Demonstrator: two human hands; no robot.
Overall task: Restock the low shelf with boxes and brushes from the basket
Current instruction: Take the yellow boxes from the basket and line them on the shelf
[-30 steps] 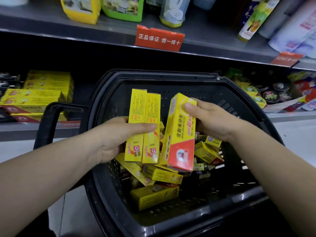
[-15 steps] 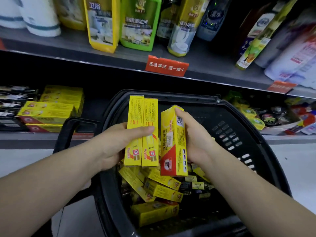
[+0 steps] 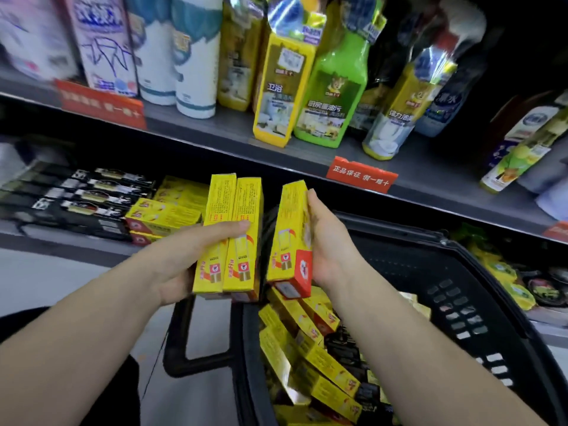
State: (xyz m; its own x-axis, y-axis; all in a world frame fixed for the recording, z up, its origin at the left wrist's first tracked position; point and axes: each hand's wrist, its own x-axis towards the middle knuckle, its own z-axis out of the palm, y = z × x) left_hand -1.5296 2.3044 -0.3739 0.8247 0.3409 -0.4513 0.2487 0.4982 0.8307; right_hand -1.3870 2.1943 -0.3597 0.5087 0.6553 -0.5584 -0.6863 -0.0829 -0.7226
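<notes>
While left hand grips two boxes (upright), right hand grips another.

Boxes in basket bottom R; low shelf w/ stacked boxes L; bottles on shelf above.

shelf tag 正品保证 假一赔十, yellow bottle 卫浴

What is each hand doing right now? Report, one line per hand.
Left hand: closed on the pair of yellow boxes, thumb across their fronts.
Right hand: closed on the single yellow box.
</notes>
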